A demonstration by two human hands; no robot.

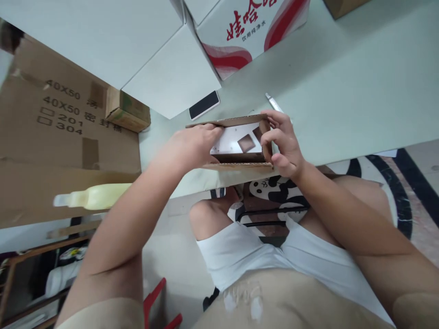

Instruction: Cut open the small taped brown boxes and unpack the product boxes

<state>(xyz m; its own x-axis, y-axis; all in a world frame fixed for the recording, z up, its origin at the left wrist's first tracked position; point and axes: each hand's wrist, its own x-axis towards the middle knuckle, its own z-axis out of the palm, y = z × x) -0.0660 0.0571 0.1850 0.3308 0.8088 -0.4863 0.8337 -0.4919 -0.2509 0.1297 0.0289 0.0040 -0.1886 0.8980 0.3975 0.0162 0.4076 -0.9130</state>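
A small open cardboard box lies between my hands at the table's near edge. Inside it sits a white piece with square cut-outs and small dots; what it is I cannot tell. My left hand grips the box's left end, its fingers reaching over the opening onto the white piece. At the other end, my right hand pinches the brown end flap between thumb and fingers. Just behind the right hand lies a slim white-and-grey tool, partly hidden.
A dark-screened phone lies on the pale green table beside large white boxes. A red-and-white water carton stands behind. To the left are a big brown carton, a small brown box and a yellow bottle.
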